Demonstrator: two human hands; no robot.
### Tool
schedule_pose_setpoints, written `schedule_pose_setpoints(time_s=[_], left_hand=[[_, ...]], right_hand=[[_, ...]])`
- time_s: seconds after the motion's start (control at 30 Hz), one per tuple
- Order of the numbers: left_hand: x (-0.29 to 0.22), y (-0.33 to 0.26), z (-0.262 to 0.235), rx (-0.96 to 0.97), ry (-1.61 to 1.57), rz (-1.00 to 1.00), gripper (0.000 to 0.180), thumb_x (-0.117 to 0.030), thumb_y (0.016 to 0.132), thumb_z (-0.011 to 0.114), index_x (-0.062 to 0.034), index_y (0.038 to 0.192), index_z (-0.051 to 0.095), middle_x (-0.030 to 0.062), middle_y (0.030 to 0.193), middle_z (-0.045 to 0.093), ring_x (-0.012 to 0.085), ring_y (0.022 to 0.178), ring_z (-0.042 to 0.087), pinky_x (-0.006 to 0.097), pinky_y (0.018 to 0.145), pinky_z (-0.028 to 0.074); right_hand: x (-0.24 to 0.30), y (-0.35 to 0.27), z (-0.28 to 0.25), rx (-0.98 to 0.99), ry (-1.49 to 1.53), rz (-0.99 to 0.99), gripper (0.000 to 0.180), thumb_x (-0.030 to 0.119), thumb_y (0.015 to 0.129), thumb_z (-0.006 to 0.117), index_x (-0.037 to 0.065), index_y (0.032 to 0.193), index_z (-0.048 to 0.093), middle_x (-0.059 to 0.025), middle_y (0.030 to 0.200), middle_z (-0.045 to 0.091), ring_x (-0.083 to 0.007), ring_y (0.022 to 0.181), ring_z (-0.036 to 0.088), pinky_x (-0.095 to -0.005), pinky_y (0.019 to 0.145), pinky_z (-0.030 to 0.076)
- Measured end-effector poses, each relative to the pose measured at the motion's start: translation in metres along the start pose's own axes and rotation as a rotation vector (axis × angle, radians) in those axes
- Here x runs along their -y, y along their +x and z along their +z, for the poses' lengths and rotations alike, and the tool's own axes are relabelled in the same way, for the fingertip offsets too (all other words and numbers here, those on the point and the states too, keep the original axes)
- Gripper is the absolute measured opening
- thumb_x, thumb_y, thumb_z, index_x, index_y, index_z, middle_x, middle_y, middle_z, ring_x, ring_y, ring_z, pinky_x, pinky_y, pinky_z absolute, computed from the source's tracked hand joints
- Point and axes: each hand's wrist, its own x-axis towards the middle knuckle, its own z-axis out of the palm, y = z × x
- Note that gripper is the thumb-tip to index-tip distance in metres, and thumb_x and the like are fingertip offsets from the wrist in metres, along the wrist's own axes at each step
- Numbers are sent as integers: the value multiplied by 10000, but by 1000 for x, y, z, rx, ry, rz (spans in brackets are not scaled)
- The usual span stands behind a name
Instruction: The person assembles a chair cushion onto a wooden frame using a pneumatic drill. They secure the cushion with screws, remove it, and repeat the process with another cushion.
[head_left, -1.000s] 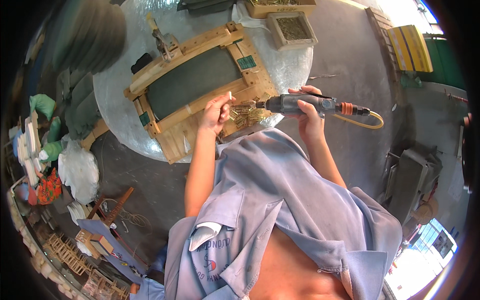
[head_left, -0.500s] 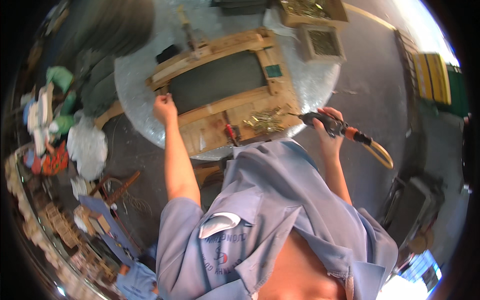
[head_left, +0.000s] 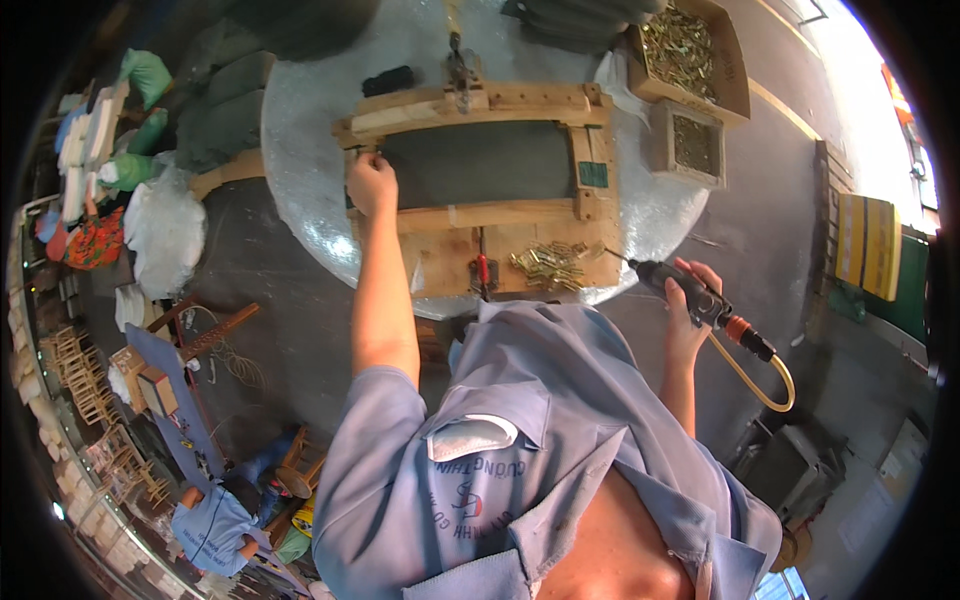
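Observation:
A wooden frame [head_left: 500, 214] around a dark grey padded panel [head_left: 478, 165] lies on a wooden board [head_left: 445, 262]. At the frame's left end is my left hand [head_left: 373, 188], its fingertips pinched together against the end piece; whatever they hold is hidden. My right hand [head_left: 688, 315] grips a black power screwdriver [head_left: 668, 282] with an orange fitting and a yellow hose. Its bit points left, just off the board's right edge. Close to that bit is a heap of brass-coloured screws [head_left: 548, 268]. A red-handled tool [head_left: 483, 268] lies near the board's front edge.
The board rests on a round, plastic-covered table [head_left: 310, 215]. Behind the frame stands a metal clamp [head_left: 462, 80] beside a black bundle [head_left: 388, 80]. Two boxes of hardware, one larger [head_left: 740, 85] and one smaller [head_left: 662, 150], sit at the back right. Another person [head_left: 215, 530] is at lower left.
My view has shifted, so the table appears farther right. My left hand has moved slightly farther back along the frame's left end. The screwdriver stays in my right hand near the screws.

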Motion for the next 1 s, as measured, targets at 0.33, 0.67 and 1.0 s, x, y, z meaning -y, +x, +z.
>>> schedule_pose_setpoints(time_s=[0.33,0.67,1.0], left_hand=[[6,10,-1,113,-25,9,145,-186,964,700,-71,987,785,154,957,807,387,897,776,496,798,604],[2,16,10,39,-53,-12,125,-216,961,719,-138,996,810,134,940,808,385,888,773,495,789,600],[-27,-10,-15,-10,-390,-64,262,-351,991,802,-89,1000,805,48,645,635,182,570,580,379,578,469]], right_hand=[[50,52,31,11,207,10,529,79,921,765,48,1397,535,-225,1351,684,-319,1273,675,-471,1051,597],[30,91,90,78,257,-82,490,7,931,691,30,1393,532,-252,1323,678,-327,1194,728,-444,899,708],[15,134,142,127,180,-63,493,31,904,786,35,1347,569,-216,1295,708,-280,1181,717,-438,1003,622]])
